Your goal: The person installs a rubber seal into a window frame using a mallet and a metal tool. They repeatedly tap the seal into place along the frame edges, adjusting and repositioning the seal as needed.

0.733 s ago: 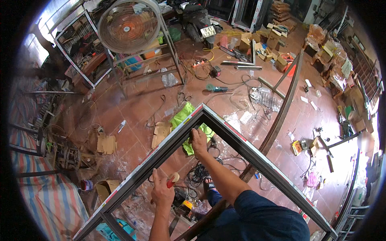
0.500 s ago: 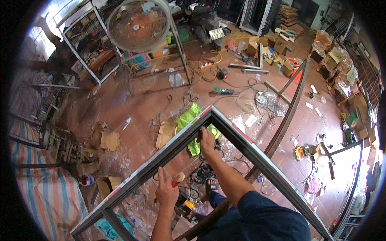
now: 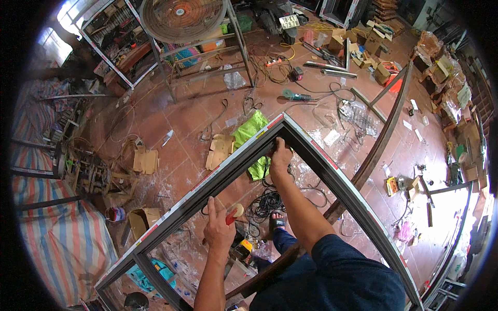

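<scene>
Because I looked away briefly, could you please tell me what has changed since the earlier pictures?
Mainly the view shifted: the whole scene, frame included, sits higher and further right. Neither hand clearly moved along the frame, and nothing was visibly taken or let go. The left hand still holds the red-handled tool; the right hand stays near the frame's corner.

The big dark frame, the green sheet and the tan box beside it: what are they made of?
The frame looks like dark coated metal, perhaps aluminium, with crisp ridges. The green sheet, fairly matt, could be cloth or plastic; it lies crumpled. The tan box looks like matt cardboard, with folded flaps.
</scene>
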Demonstrator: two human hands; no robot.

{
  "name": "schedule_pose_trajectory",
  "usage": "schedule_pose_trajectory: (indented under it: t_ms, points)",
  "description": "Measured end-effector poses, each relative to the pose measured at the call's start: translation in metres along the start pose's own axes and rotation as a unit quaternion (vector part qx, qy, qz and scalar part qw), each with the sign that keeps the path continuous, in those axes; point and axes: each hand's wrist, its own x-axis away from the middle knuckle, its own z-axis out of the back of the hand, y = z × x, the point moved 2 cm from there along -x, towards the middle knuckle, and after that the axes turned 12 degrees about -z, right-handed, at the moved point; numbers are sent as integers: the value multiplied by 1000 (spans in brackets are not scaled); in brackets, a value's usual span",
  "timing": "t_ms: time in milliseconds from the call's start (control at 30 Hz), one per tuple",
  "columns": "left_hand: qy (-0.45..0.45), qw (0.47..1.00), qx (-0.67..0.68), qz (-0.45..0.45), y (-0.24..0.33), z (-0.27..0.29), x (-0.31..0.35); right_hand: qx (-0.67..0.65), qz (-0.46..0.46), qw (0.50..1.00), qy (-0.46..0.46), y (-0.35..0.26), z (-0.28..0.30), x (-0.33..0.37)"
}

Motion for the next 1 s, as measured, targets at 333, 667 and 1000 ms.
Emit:
schedule_pose_trajectory:
  t_ms: [333,667,1000]
  points:
    - [-13,1000,4,16,4,2,-5,-174,-97,974,112,14,-10,-21]
    - [42,997,24,-56,-6,11,-8,10,-122,992,13,6,9,-12]
    - [148,829,539,-8,-9,57,-73,121,-150,915,-353,38,-3,121]
